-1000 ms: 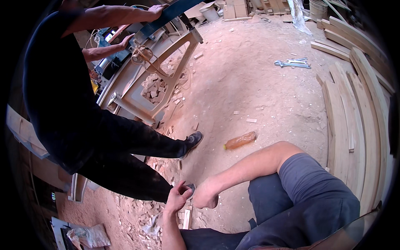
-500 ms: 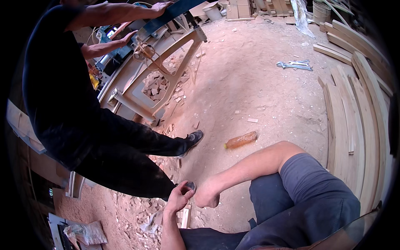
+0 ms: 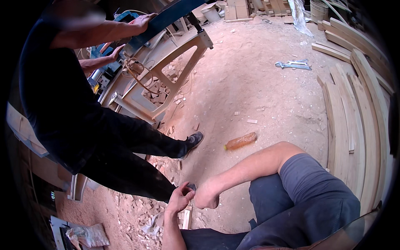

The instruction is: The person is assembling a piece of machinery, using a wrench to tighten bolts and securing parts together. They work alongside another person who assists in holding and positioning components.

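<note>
**Wooden strip (image 3: 187,217) on the littered floor, below your two hands**

You have it nearest your left hand (image 3: 179,200), lying among wood scraps (image 3: 135,210) in the lower middle of the view. That hand is released, its fingers loosely curled and the thumb apart from them. Just beside it, your right hand (image 3: 207,195) droops from the wrist; its fingers are folded under, so I cannot tell whether it is clenched or holding something.

Ahead of your right forearm, an orange bottle (image 3: 240,141) lies on its side (yellow cap toward your left). Farther out you have wrenches (image 3: 293,65) on the floor, with long boards (image 3: 336,125) stacked along your right. On your left stands a co-worker (image 3: 62,96) in dark clothes, arms reaching toward a machine with a blue beam (image 3: 171,16) and a pale frame (image 3: 173,86).
</note>
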Demonstrator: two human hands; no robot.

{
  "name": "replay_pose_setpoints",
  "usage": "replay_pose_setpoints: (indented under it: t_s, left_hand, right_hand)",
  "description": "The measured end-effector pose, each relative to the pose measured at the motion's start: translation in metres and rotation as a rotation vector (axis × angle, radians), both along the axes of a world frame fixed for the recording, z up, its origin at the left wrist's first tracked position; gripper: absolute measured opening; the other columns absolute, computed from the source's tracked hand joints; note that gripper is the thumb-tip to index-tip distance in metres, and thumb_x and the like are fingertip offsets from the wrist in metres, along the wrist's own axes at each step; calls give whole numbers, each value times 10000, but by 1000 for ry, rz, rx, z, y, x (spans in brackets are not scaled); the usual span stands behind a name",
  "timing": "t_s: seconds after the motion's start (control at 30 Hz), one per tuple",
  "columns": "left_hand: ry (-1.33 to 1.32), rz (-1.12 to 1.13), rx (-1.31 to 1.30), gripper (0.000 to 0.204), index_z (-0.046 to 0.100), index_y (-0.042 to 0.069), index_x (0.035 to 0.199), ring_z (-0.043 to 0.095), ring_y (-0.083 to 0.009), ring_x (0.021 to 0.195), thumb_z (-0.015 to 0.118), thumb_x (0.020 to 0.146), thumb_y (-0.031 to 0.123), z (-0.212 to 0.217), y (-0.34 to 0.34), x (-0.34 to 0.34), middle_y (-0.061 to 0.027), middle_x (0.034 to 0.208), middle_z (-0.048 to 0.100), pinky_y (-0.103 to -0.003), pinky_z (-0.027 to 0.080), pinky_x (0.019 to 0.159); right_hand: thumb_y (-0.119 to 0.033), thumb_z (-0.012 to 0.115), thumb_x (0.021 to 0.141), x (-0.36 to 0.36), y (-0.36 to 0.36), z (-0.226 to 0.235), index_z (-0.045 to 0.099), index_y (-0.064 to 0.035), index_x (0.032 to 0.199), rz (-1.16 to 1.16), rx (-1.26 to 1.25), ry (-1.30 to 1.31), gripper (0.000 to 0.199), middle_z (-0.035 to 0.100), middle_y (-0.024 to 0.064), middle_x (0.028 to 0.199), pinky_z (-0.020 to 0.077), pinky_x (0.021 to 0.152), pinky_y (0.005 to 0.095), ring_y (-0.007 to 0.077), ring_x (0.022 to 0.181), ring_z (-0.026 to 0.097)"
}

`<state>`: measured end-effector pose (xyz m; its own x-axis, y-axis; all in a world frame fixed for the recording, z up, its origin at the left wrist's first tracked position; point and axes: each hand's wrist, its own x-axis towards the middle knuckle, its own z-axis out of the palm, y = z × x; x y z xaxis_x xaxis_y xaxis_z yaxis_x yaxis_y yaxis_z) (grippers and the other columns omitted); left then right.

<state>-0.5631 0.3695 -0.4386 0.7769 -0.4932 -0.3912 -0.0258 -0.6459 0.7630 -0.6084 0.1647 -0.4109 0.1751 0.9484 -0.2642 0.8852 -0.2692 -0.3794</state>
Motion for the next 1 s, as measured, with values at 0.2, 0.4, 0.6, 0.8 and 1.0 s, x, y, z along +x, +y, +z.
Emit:
replay_pose_setpoints:
  t_s: [0.2, 0.4, 0.6, 0.8, 1.0]
  left_hand:
    - [-33, -7, 16, 611, 480, -90, 1436, 618, -125, 896, 731, 917, 111, 1, 2, -1, -57, 975, 677, -283, 510, 852]
    - [-64, -18, 34, 600, 495, -89, 1421, 624, -128, 899, 736, 908, 109, 5, 0, -2, -64, 975, 683, -289, 515, 855]
    - [-68, -17, 42, 601, 493, -81, 1427, 629, -131, 901, 737, 911, 107, 6, 2, -3, -71, 984, 687, -292, 518, 855]
    - [-50, -16, 42, 607, 483, -77, 1437, 626, -137, 910, 739, 920, 111, 3, -1, -1, -77, 1002, 688, -299, 519, 854]
    - [-41, -2, 71, 617, 467, -73, 1452, 624, -138, 925, 734, 926, 109, 11, -6, -4, -79, 1010, 690, -301, 517, 864]
  right_hand:
    - [-41, 607, 664, -1, 1, 1, 693, 72, 888, -9, 11, -12, 265, 696, 277, 863, 525, 701, 554, 439, 833, 687]
    - [-38, 601, 677, -3, 3, 2, 703, 62, 905, -17, 5, -18, 269, 705, 264, 883, 528, 727, 547, 430, 859, 692]
    - [4, 575, 675, -7, 3, 9, 696, 51, 895, -54, -33, 1, 256, 714, 240, 928, 521, 766, 529, 397, 924, 684]
    - [-37, 600, 687, -2, 1, 2, 708, 71, 902, -21, 14, -7, 263, 707, 266, 886, 541, 738, 540, 424, 872, 697]
    - [-30, 598, 687, -3, -1, 7, 713, 67, 903, -22, 12, 2, 263, 709, 265, 894, 542, 743, 538, 423, 879, 696]
